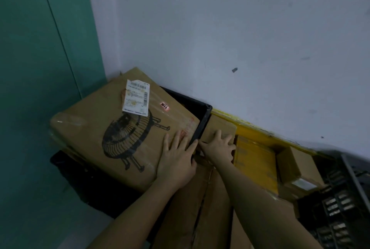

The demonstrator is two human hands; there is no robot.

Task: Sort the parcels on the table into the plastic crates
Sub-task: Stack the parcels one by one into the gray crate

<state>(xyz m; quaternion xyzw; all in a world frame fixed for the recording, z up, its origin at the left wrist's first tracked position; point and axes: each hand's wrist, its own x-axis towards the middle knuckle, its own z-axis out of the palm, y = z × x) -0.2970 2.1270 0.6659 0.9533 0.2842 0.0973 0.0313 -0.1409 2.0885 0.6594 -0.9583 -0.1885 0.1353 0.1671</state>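
Fingers (176, 140) of left hand (176, 160) flat atop fan box (112, 128).

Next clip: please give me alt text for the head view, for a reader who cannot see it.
A person's left hand presses flat on a large cardboard box printed with a fan drawing, lying across a black plastic crate. The right hand rests on a smaller cardboard parcel beside it, near a yellow crate of parcels.

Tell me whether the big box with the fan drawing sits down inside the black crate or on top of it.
On top. The fan box overhangs the black crate, whose rim corner shows beside it; left hand lies flat on it.
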